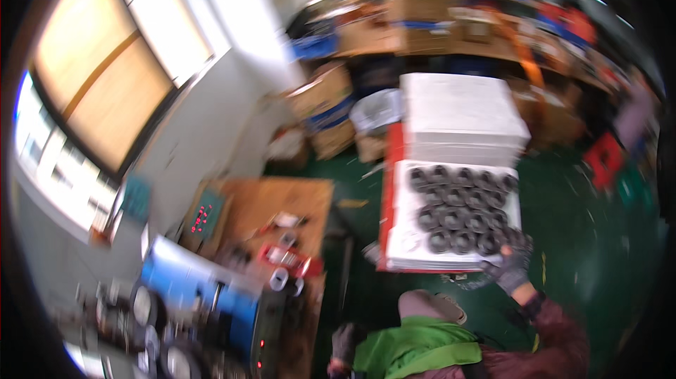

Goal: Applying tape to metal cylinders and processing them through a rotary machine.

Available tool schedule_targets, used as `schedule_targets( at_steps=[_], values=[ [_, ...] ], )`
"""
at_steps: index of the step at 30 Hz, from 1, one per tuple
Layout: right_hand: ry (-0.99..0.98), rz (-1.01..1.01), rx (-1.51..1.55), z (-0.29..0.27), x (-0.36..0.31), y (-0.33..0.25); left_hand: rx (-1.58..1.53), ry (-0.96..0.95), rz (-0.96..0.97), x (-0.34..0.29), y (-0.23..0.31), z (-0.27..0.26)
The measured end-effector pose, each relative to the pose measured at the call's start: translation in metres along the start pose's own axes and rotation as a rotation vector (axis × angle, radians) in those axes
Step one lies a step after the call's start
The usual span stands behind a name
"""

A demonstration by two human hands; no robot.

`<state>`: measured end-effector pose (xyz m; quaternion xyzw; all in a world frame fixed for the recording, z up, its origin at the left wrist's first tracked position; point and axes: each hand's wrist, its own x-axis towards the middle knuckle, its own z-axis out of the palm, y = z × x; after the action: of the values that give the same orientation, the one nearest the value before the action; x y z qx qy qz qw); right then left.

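My right hand point(512, 270), in a dark grey glove, reaches to the near right corner of a white foam tray point(405, 261). Its fingers are over the dark round ring-shaped parts point(462, 241) standing there in rows. Blur hides whether they grip one. The tray's near left spot holds no part. Low in the view, my left hand point(345, 344), also gloved, hangs beside my green apron point(415, 347), apart from the tray. Its fingers are smeared.
White foam trays point(461, 108) are stacked behind, on a red base point(388, 238). At left, a wooden bench point(299, 199) bears a blue machine point(197, 284), a red-lit display box point(204, 217) and small parts. Cardboard boxes point(327, 101) stand farther back. Another person point(634, 111) is at far right.
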<state>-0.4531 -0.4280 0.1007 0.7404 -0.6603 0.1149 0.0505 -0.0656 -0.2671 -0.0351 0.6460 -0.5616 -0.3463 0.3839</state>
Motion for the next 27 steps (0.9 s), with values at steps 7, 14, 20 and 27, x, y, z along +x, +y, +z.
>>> schedule_targets(
  at_steps=[7, 14, 20, 27],
  values=[
    [0.17, -0.283, 0.406, -0.024, 0.058, 0.105, -0.826, 0.554, -0.707, -0.052, 0.135, -0.007],
    [-0.24, -0.375, 1.193, -0.095, 0.111, 0.021, -1.015, 0.935, -0.742, -0.115, 0.206, 0.072],
    [-0.763, -0.631, 1.283, -0.107, 0.082, -0.054, -1.141, 1.132, -0.771, -0.149, 0.209, 0.092],
    [-0.618, -1.061, 0.843, -0.096, 0.026, -0.109, -1.142, 1.188, -0.713, -0.202, 0.151, 0.082]
  ],
)
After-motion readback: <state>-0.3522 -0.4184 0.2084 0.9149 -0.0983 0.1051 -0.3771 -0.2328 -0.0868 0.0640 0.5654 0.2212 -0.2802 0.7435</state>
